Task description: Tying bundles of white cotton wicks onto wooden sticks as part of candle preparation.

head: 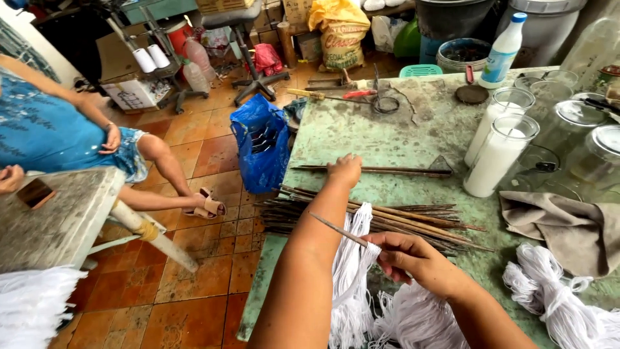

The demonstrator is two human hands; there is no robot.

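A thin grey metal rod (pixel 337 231), slanting up to the left, is pinched in the fingers (pixel 392 253) of the right hand (pixel 413 258), together with a hank of white cotton strings (pixel 352 258) that hangs off the near edge of the worn green surface (pixel 387 139). The left hand (pixel 344 170) reaches farther out; its fingers are curled onto a long dark stick (pixel 381 170) lying crosswise, though the grip itself is hidden behind the knuckles. Between the two hands lies a bundle of thin brown sticks (pixel 368 216). Right of these stand two glass jars filled with white wax (pixel 500 145), and nearer, a crumpled grey cloth (pixel 568 226) and more white string bundles (pixel 555 297). A blue plastic bag (pixel 261 145) hangs at the left edge. Another person in a blue garment (pixel 45 129) sits at far left.
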